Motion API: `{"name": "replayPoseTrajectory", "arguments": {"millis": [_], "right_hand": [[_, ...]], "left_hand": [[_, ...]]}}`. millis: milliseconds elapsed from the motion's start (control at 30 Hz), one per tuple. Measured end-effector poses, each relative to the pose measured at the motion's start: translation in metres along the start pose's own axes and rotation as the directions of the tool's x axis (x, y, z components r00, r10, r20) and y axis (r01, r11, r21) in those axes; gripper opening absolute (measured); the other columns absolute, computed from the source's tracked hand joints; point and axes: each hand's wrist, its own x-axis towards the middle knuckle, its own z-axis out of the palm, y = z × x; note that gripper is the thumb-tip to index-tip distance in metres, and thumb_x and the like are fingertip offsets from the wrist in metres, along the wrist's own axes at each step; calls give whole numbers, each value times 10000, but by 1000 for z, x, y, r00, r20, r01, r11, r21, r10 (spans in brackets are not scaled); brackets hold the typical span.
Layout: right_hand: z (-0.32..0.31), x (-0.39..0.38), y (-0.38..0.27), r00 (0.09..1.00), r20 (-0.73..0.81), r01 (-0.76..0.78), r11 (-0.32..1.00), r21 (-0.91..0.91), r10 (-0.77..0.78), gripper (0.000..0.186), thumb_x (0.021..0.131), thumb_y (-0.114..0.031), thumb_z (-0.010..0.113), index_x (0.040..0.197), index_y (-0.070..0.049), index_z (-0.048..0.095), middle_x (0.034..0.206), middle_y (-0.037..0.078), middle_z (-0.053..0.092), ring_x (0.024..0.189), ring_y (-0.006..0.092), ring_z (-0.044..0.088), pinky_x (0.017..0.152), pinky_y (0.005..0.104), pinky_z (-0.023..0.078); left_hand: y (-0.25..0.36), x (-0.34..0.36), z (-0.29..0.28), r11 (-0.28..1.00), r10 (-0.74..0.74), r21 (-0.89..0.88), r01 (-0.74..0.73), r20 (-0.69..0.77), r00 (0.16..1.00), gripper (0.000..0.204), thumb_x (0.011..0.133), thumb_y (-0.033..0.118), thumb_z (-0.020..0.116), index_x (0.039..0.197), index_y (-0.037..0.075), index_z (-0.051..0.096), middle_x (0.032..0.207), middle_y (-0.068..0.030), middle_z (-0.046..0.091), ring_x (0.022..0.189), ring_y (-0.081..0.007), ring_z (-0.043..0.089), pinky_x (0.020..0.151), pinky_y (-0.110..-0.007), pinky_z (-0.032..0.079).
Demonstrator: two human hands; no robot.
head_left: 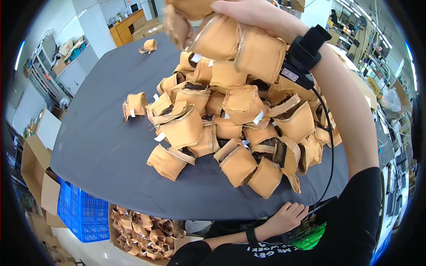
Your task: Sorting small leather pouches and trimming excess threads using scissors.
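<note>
A large heap of tan fabric pouches (230,128), soft and boxy with metal zips along their edges and small white tags, is piled on a dark grey cloth-covered table (102,146); far too many are stacked to be counted. A bunch of the same pouches (230,44) is lifted above the heap by the right hand (239,11), whose fingers are hidden among them, so its closure cannot be told. A black wrist device (306,48) with a trailing cable is worn on that arm. The left hand (288,216) is laid flat, fingers loosely spread, on the near table edge. Two single pouches (134,105) lie apart. Below, one cardboard box (142,230) of pouches and one blue crate (82,213) are seen.
</note>
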Motion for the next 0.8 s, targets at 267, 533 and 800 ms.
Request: {"name": "replayPoseTrajectory", "arguments": {"millis": [267, 533, 800], "right_hand": [[116, 0, 28, 930, 356, 31, 949, -313, 87, 740, 741, -437, 525, 1317, -30, 303, 1125, 220, 577, 1036, 315, 575, 879, 390, 436], [127, -1, 21, 843, 505, -4, 940, -341, 187, 756, 771, -513, 447, 1361, -68, 288, 1220, 197, 521, 1120, 331, 514, 939, 393, 394], [118, 2, 17, 784, 614, 172, 922, -347, 85, 718, 853, -562, 407, 1385, -96, 284, 1290, 197, 464, 1202, 321, 440, 1004, 382, 327]], "left_hand": [[-1, 1, -3, 999, 27, 29, -28, 24, 999, 245, 703, 227, 561, 878, 55, 552, 833, -31, 446, 770, -151, 438, 692, -265, 369], [0, -2, -6, 999, 5, 52, -7, 27, 1000, 126, 749, 203, 533, 784, 82, 532, 887, -37, 480, 809, -155, 442, 739, -281, 364], [-34, -15, -128, 610, 22, -781, 132, 183, 983, 85, 878, 149, 503, 925, 90, 542, 879, -68, 462, 799, -207, 470, 713, -309, 352]]}}
